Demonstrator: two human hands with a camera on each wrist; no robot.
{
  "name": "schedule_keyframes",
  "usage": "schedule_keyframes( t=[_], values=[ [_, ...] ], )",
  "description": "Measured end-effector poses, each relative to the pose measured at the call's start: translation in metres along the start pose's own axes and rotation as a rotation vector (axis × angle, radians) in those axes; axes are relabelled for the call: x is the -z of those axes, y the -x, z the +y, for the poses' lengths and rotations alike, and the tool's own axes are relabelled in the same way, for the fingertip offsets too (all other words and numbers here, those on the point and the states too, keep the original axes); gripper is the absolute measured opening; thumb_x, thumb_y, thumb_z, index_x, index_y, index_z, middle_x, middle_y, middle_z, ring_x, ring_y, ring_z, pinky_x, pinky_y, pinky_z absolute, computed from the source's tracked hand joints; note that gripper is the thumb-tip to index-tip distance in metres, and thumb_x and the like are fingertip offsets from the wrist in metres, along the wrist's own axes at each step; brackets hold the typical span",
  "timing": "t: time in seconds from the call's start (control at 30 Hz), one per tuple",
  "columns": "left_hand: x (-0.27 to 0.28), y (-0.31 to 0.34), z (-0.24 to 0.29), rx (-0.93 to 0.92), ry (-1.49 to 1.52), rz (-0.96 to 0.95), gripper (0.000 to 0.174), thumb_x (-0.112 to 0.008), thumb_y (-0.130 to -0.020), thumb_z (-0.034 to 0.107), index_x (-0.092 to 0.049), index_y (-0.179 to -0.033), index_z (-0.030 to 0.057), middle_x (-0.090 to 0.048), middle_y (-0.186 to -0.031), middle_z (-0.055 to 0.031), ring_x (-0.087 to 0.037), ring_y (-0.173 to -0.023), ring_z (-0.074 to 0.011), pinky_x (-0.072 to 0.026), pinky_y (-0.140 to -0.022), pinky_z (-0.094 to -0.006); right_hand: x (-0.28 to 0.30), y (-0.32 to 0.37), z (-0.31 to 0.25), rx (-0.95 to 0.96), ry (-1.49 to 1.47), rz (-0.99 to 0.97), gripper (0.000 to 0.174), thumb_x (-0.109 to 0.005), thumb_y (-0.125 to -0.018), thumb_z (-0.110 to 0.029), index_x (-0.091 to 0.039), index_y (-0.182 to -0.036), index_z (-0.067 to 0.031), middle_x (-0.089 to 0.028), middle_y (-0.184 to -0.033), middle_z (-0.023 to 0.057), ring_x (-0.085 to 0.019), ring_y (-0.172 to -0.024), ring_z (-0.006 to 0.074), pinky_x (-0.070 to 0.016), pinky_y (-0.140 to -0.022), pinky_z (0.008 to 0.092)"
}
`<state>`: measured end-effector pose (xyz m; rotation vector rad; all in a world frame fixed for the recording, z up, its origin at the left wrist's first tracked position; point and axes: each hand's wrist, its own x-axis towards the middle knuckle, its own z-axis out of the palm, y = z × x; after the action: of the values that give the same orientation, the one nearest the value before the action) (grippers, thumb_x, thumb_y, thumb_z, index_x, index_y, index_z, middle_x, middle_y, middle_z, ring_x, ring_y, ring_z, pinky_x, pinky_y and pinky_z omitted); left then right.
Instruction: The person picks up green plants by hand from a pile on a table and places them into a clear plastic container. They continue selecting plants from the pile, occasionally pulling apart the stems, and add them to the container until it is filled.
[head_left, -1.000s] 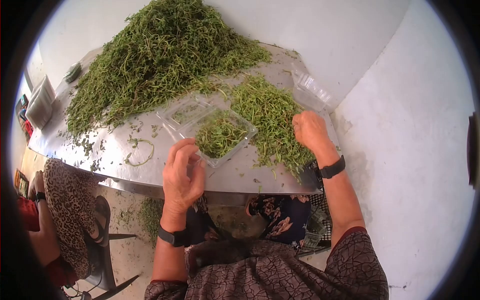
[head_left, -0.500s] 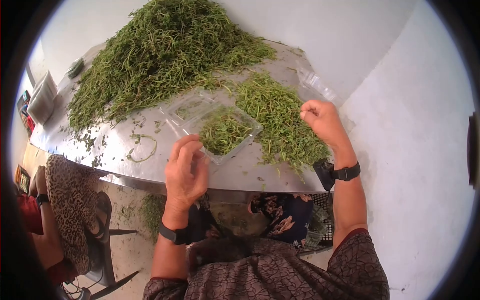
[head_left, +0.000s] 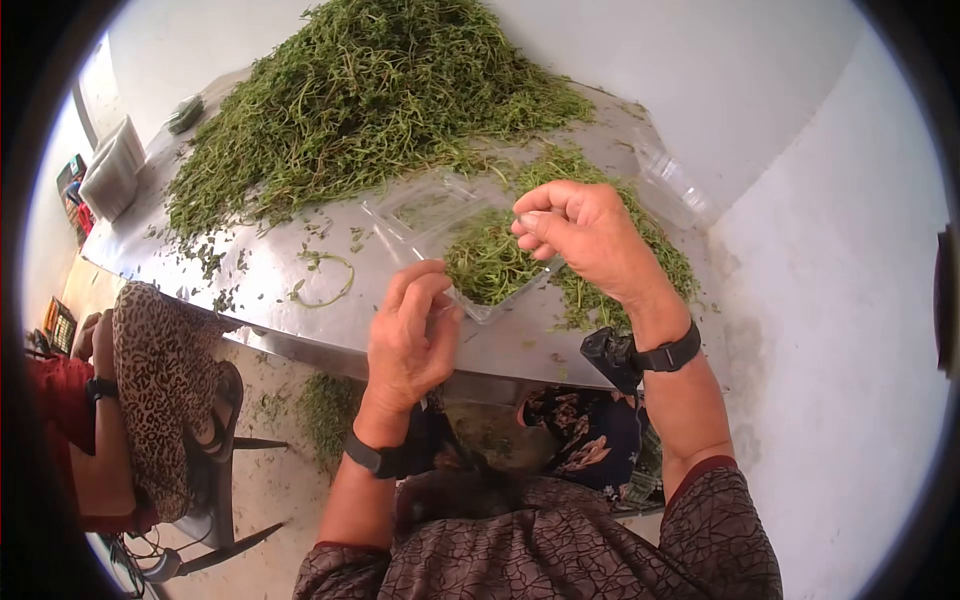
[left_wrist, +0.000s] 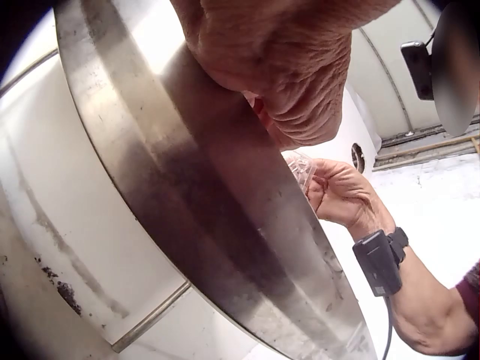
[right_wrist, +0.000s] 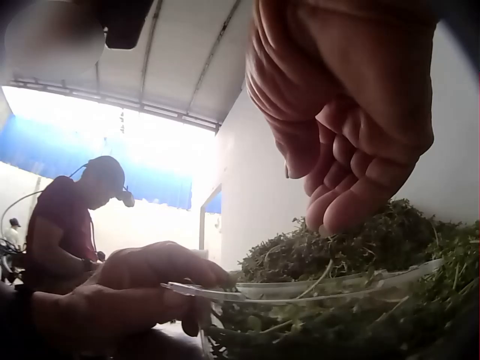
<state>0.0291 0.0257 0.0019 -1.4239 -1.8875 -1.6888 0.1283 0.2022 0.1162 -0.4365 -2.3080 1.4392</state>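
Observation:
At the near left corner of a clear hinged container (head_left: 485, 318), my left hand (head_left: 410, 340) holds the edge; the right wrist view shows its fingers and thumb around the rim (right_wrist: 225, 295). Green sprigs (head_left: 488, 268) lie inside the container, whose lid is folded back to the far left. Above its right side is my right hand (head_left: 595, 240), fingers loosely bent. In the right wrist view, this hand's (right_wrist: 352, 105) thumb and fingertips stand apart over the sprigs, with nothing visible between them. A loose heap of greens (head_left: 655, 245) lies partly hidden behind it.
A large pile of greens (head_left: 380, 110) covers the back of the metal table (head_left: 240, 290). Clear containers (head_left: 675, 185) stand at the right wall, and more (head_left: 112, 175) at the left edge. Another person (head_left: 100, 440) sits at the left.
My right hand has moved left from the smaller heap to above the container. My left hand stays at the container's edge. The head view has shifted, moving the scene rightward.

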Motion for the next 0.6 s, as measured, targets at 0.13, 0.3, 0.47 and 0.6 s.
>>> schedule_keyframes(
  t=[0.13,0.3,0.47,0.6],
  values=[
    [0.0,0.0,-0.002,-0.006,0.002,-0.014,0.033,-0.065,-0.075,-0.008,-0.056,-0.105,0.0003,-0.059,-0.116,-0.016,-0.065,-0.074,-0.0221,-0.0558,-0.066,-0.0316,0.009,-0.001,0.012,0.056,0.12,0.079,0.016,-0.063,-0.087,-0.009,-0.068,-0.094,0.0041,-0.068,-0.076,0.0057,-0.061,-0.069,0.0107,-0.0504,-0.064,0.0276],
    [-0.001,0.001,0.0,-0.003,0.017,-0.005,0.033,-0.063,-0.075,-0.009,-0.057,-0.106,0.0002,-0.06,-0.116,-0.0157,-0.064,-0.074,-0.0204,-0.0545,-0.066,-0.0305,0.039,0.009,0.04,0.042,0.463,0.204,0.014,-0.064,-0.085,-0.008,-0.068,-0.094,0.0021,-0.068,-0.076,0.0077,-0.06,-0.067,0.0141,-0.0489,-0.063,0.031],
    [-0.002,0.002,-0.001,-0.011,-0.007,0.009,0.034,-0.061,-0.074,-0.009,-0.057,-0.107,0.0005,-0.061,-0.116,-0.0154,-0.063,-0.075,-0.0178,-0.0534,-0.066,-0.0291,0.064,0.025,0.064,-0.072,0.771,0.209,0.014,-0.066,-0.082,-0.008,-0.068,-0.093,0.0006,-0.066,-0.074,0.0113,-0.06,-0.065,0.0198,-0.0485,-0.063,0.0345],
    [-0.002,0.001,-0.001,-0.031,-0.016,0.008,0.033,-0.06,-0.075,-0.009,-0.057,-0.106,0.0003,-0.061,-0.116,-0.0156,-0.063,-0.074,-0.0175,-0.0532,-0.066,-0.0289,0.068,0.033,0.082,-0.031,1.027,0.155,0.013,-0.068,-0.079,-0.01,-0.068,-0.089,-0.0013,-0.065,-0.076,0.0175,-0.063,-0.071,0.0349,-0.0496,-0.066,0.0427]
  ],
)
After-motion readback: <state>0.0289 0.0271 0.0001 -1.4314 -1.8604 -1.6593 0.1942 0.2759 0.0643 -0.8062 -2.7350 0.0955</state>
